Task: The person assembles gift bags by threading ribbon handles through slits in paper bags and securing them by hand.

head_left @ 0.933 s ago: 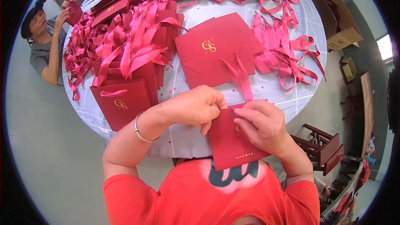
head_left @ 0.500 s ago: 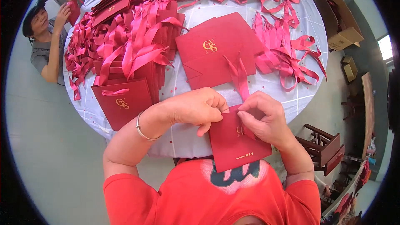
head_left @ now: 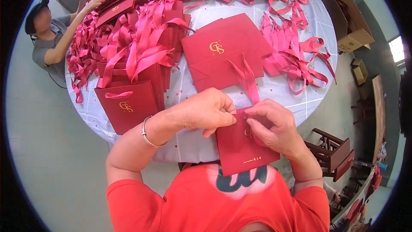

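A small dark red paper gift bag [head_left: 240, 150] with gold printing lies upright to me at the table's near edge, against my red shirt. My left hand [head_left: 208, 111], closed, pinches its top left edge. At the top right, my right hand [head_left: 277, 124] has thumb and forefinger curled close together over a pink ribbon [head_left: 246, 79]. That ribbon stretches from the bag's top, its two loose ends pointing away from me. What my right fingertips grip is partly hidden. Just beyond lies a stack of flat red bags [head_left: 225, 47].
Finished-looking red bags with ribbon handles [head_left: 128, 105] stand at the left. Loose pink ribbons [head_left: 296, 56] lie at the right on the white-covered round table [head_left: 309, 103]. A co-worker [head_left: 51, 38] handles bags at the far left. Cardboard boxes [head_left: 354, 34] and a wooden chair [head_left: 330, 150] stand right.
My left fingers have shifted slightly along the bag's top edge, and the ribbon ends have swung a little left. The co-worker's hands have moved from near the head to the bag pile.
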Demonstrator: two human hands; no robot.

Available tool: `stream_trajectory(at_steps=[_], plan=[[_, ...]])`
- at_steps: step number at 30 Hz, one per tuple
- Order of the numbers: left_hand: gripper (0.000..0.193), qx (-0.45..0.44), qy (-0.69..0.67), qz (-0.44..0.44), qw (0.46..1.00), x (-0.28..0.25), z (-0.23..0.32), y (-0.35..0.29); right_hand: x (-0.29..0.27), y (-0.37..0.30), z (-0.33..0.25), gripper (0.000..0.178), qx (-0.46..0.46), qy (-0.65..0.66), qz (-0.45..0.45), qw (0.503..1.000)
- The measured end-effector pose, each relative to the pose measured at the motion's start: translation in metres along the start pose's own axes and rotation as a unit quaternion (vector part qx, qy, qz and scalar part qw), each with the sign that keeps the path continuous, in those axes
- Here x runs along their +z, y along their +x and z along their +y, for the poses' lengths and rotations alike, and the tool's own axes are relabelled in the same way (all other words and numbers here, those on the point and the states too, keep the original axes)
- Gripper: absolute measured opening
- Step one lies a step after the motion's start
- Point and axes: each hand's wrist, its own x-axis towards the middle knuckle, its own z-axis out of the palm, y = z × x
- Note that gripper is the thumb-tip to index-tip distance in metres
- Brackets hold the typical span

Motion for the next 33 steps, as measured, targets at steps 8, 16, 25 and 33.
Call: stream_trajectory(at_steps=[8,16,25,33], plan=[[0.016,0.004,0.091,0.073,0.993,0.007,0.008,-0.003,-0.002,0.004,-0.014,0.019,-0.144,-0.165,0.049,0.975],[0.023,0.01,0.056,0.039,0.998,0.0,0.002,-0.003,0.006,0.001,-0.006,0.022,-0.096,-0.065,0.015,0.993],[0.026,0.029,0.047,0.037,0.998,0.002,0.001,-0.003,0.014,0.005,-0.005,0.02,-0.144,-0.11,-0.002,0.983],[0.016,0.034,0.058,0.022,0.997,0.002,0.002,-0.005,0.011,0.009,-0.012,0.013,-0.129,-0.165,-0.045,0.977]])
